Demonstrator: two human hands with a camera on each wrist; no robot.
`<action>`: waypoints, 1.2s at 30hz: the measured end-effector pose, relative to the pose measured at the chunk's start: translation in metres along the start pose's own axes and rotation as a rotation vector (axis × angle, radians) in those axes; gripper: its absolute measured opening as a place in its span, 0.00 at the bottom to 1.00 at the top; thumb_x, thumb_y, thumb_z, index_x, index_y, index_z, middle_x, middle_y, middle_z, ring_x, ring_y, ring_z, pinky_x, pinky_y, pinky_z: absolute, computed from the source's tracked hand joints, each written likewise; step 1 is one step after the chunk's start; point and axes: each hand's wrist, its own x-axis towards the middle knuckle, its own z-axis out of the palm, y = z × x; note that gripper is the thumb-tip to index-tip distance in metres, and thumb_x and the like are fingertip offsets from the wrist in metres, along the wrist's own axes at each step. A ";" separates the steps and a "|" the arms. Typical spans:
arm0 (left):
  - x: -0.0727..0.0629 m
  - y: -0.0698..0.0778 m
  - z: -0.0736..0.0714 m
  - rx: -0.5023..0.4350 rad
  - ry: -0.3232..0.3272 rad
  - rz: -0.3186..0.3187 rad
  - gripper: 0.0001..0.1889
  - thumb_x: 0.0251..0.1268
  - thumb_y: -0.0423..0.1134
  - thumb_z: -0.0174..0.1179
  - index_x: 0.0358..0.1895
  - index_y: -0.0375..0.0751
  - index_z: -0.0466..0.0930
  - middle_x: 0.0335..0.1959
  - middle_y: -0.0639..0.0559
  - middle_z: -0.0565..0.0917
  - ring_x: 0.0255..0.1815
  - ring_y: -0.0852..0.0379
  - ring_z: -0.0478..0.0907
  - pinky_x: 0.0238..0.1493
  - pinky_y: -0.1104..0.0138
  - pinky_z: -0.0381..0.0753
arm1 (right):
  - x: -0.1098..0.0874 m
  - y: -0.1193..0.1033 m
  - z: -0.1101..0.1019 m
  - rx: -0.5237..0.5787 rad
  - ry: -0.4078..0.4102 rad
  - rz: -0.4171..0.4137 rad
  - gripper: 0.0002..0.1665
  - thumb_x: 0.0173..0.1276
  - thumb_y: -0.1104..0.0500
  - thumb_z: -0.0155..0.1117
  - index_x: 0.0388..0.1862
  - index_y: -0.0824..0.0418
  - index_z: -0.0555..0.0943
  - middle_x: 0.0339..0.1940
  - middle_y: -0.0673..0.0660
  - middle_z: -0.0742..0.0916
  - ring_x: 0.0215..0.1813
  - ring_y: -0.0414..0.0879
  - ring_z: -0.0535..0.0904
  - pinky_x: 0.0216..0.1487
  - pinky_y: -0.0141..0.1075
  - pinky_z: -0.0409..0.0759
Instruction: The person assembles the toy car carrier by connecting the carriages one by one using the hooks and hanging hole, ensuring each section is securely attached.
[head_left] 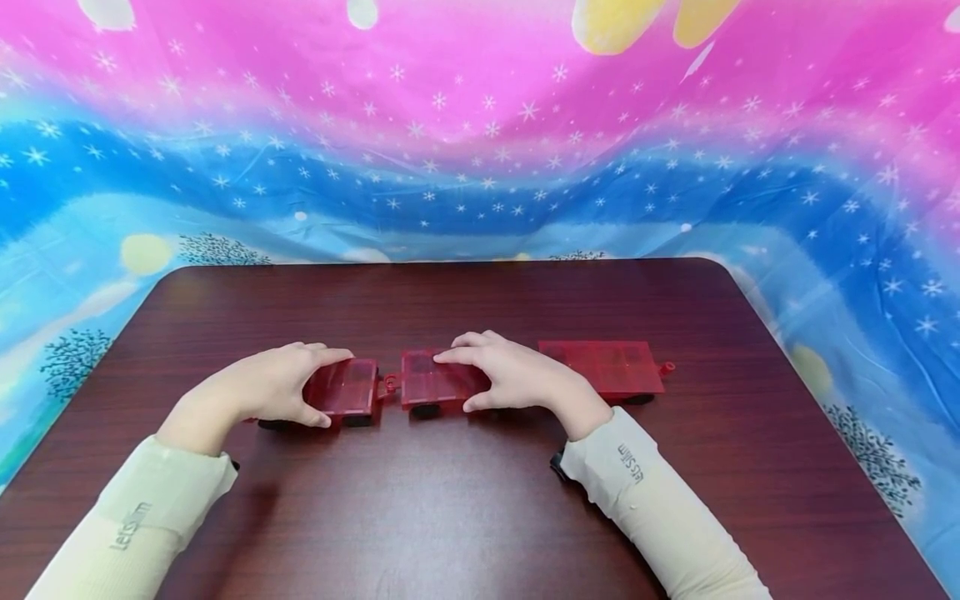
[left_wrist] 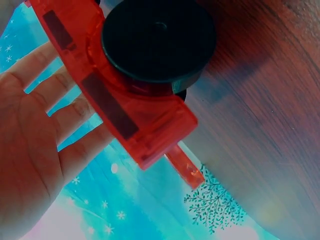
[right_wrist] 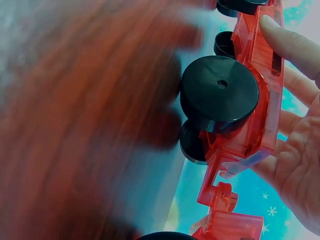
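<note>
Three see-through red toy wagons with black wheels stand in a row across the table. My left hand [head_left: 281, 383] grips the left wagon [head_left: 352, 387], thumb on the near side and fingers over the far side. With fingers and thumb spread over its two long sides, my right hand [head_left: 517, 375] holds the middle wagon [head_left: 422, 377]. A small red hitch [head_left: 390, 384] lies between these two wagons. The right wagon [head_left: 607, 367] sits beyond my right wrist, a ring on its outer end. In the right wrist view a red coupling [right_wrist: 222, 197] links the held wagon to its neighbour.
The dark wood-grain table [head_left: 465, 508] has rounded far corners. A pink and blue cloth [head_left: 480, 150] printed with snowflakes hangs behind it and down both sides.
</note>
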 end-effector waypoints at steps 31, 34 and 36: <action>0.002 -0.005 0.003 -0.064 -0.005 -0.004 0.49 0.45 0.54 0.78 0.72 0.44 0.66 0.63 0.39 0.77 0.57 0.43 0.76 0.51 0.48 0.84 | 0.001 -0.005 0.005 -0.106 0.026 0.052 0.42 0.60 0.43 0.74 0.73 0.39 0.70 0.69 0.50 0.74 0.66 0.47 0.71 0.61 0.47 0.79; 0.003 -0.006 0.003 -0.068 -0.006 -0.006 0.49 0.45 0.53 0.78 0.73 0.44 0.66 0.64 0.39 0.76 0.59 0.42 0.75 0.51 0.48 0.84 | 0.001 -0.005 0.006 -0.110 0.027 0.056 0.42 0.60 0.43 0.74 0.73 0.39 0.69 0.69 0.50 0.74 0.67 0.47 0.70 0.62 0.48 0.78; 0.003 -0.006 0.003 -0.067 -0.004 -0.005 0.49 0.45 0.53 0.78 0.73 0.44 0.65 0.64 0.39 0.76 0.59 0.41 0.75 0.51 0.47 0.83 | 0.001 -0.005 0.005 -0.115 0.029 0.057 0.43 0.60 0.43 0.74 0.73 0.39 0.69 0.69 0.50 0.74 0.67 0.47 0.70 0.62 0.49 0.78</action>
